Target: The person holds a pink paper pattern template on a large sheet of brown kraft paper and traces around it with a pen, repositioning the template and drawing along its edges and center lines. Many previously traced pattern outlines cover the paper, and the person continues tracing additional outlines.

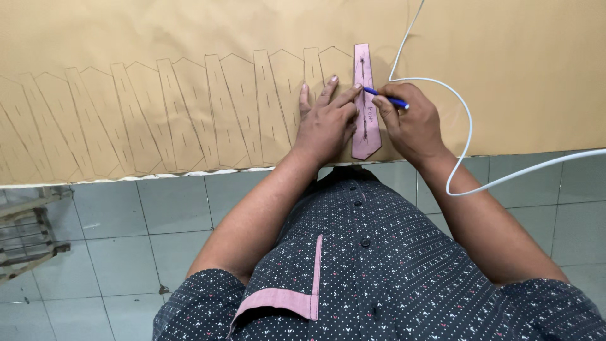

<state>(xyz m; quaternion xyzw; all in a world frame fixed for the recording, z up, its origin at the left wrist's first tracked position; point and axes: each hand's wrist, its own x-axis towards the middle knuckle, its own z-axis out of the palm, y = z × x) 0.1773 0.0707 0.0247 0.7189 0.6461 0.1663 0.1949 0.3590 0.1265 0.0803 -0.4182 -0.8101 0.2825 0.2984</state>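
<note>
From the head view, the left hand [325,123] is lying flat with its fingers spread open, pressing down on a narrow pink template [365,104] so the strip is staying put against the tan sheet [189,38] beneath it. The right hand [410,123], just to the right, is closing its fingers around a blue pen [386,98], tip angled toward the template's right edge, apparently for tracing along it. The template is sitting near the sheet's near edge, pointed end toward the person. Running leftward are many traced outlines [158,113] of the same shape, packed side by side. A white cable [464,120] is looping over the sheet past the right wrist. Grey floor tiles [113,240] are showing below, with a wooden frame [25,227] at far left.
</note>
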